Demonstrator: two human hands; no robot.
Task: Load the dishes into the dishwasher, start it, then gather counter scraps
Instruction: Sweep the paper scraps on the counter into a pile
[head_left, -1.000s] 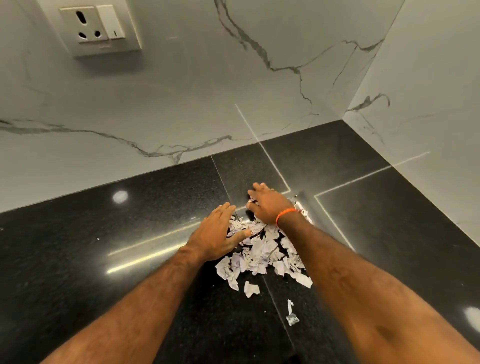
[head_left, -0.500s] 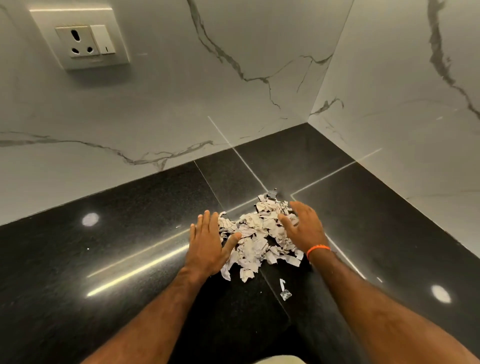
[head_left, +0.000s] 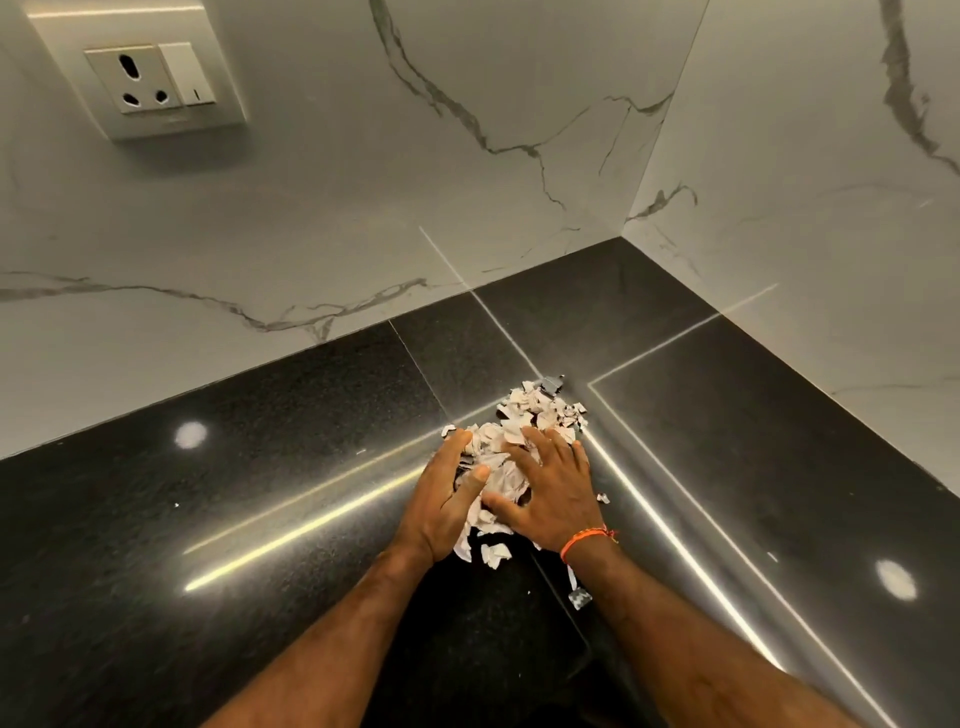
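A pile of torn white paper scraps (head_left: 530, 415) lies on the black granite counter (head_left: 234, 519) near the corner of the walls. My left hand (head_left: 441, 499) stands edge-on against the pile's left side, fingers together and thumb resting on the scraps. My right hand (head_left: 553, 493), with an orange thread at the wrist, lies flat on top of the pile with its fingers spread. The scraps under both palms are hidden. One loose strip (head_left: 577, 595) lies just behind my right wrist, and a tiny bit (head_left: 602, 498) sits to the right of that hand.
White marble walls meet at a corner (head_left: 626, 228) behind the pile. A wall socket with a switch (head_left: 150, 78) sits high on the left. A counter seam (head_left: 415, 364) runs toward the pile. Bright light streaks reflect on the granite.
Both hands have drawn inward. My right hand has moved from the pile's right edge onto its top, my left hand presses closer, and the scraps are bunched tighter.
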